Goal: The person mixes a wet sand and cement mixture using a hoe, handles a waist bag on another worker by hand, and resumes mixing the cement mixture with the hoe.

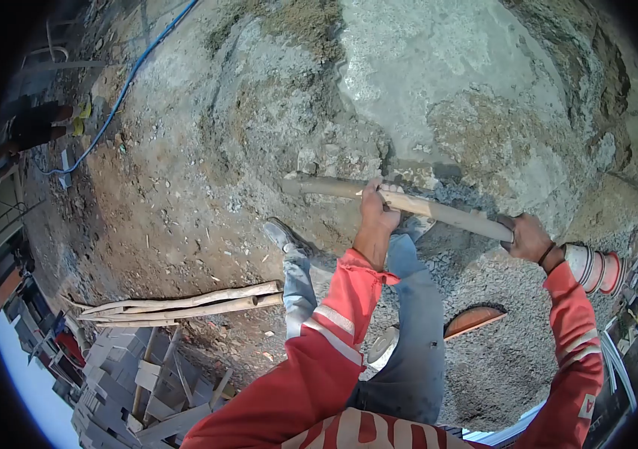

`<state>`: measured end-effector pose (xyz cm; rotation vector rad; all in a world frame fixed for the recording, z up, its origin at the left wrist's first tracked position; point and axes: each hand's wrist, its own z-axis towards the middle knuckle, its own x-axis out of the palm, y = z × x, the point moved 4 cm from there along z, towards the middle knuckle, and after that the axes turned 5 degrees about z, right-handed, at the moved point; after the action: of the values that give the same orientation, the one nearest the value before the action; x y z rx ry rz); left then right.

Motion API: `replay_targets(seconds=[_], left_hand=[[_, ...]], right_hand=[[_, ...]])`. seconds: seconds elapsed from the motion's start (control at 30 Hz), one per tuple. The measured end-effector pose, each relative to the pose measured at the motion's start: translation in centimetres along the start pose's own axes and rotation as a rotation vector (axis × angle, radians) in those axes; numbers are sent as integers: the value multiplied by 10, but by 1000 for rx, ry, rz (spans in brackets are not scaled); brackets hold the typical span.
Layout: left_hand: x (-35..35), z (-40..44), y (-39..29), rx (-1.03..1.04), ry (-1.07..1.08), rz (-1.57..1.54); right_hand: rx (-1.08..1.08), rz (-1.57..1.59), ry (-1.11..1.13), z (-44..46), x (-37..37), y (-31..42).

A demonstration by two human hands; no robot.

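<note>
A thick wooden pole (439,212) lies across the front of my body, its left end over rubble and wet grey mix (439,67). My left hand (379,209) is closed round its middle, and my right hand (529,238) grips it near the right end. Both arms wear red sleeves with pale stripes. A shoe (281,233) rests on the dirt left of my left hand. Whether the pole carries a tool head cannot be made out.
Several long wooden poles (184,305) lie at the left, above stacked grey blocks (105,374). A blue hose (120,97) curves at upper left near another person's legs (49,123). Gravel (484,359), an orange-brown half-round object (475,320) and a pale-and-red bucket (592,268) are at the right.
</note>
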<state>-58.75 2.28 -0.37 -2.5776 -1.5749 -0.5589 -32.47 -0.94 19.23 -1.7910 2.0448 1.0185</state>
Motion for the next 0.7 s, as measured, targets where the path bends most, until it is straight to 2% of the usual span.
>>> replay_targets(seconds=[0.07, 0.13, 0.17, 0.23, 0.27, 0.3, 0.33, 0.37, 0.4, 0.47, 0.5, 0.53, 0.57, 0.6, 0.63, 0.67, 0.7], left_hand=[[6, -12, 41, -51, 23, -48], [-5, -18, 61, -81, 14, -8], [-19, -18, 64, -56, 10, -25], [-57, -16, 42, 108, -181, 222], [-71, -29, 10, 136, -192, 210], [-81, -49, -34, 134, -142, 200], [-92, -71, -97, 153, -92, 173], [-95, -83, -146, 179, -115, 211], [-94, -91, -200, 200, -140, 252], [-73, -111, -300, 456, -142, 447], [-71, -102, -350, 550, -112, 480], [-68, -93, -394, 674, -97, 478], [-62, -91, -426, 821, -145, 626], [-58, -88, -448, 964, -194, 779], [-63, -79, -456, 959, -210, 780], [-68, -70, -458, 983, -305, 938], [-66, -60, -459, 1002, -391, 1099]], right_hand=[[75, -97, -24, -13, 22, -44], [161, -205, -84, -27, 40, -59], [166, -224, -126, -31, 53, -51], [228, -85, -85, -31, 92, -23], [168, 48, -93, -26, 107, 11], [135, 30, -49, -18, 134, 39], [-125, 173, -176, 11, 180, 114], [-7, 330, 24, 32, 197, 161], [-6, 350, 82, 56, 212, 204], [-212, 383, -292, 110, 210, 298], [-147, 463, -166, 152, 207, 336], [-155, 531, -199, 188, 204, 371], [-156, 615, -197, 226, 203, 402], [-178, 609, -290, 266, 205, 428], [-102, 668, -169, 297, 177, 453], [-131, 600, -208, 325, 164, 465], [-101, 631, -152, 352, 158, 470]])
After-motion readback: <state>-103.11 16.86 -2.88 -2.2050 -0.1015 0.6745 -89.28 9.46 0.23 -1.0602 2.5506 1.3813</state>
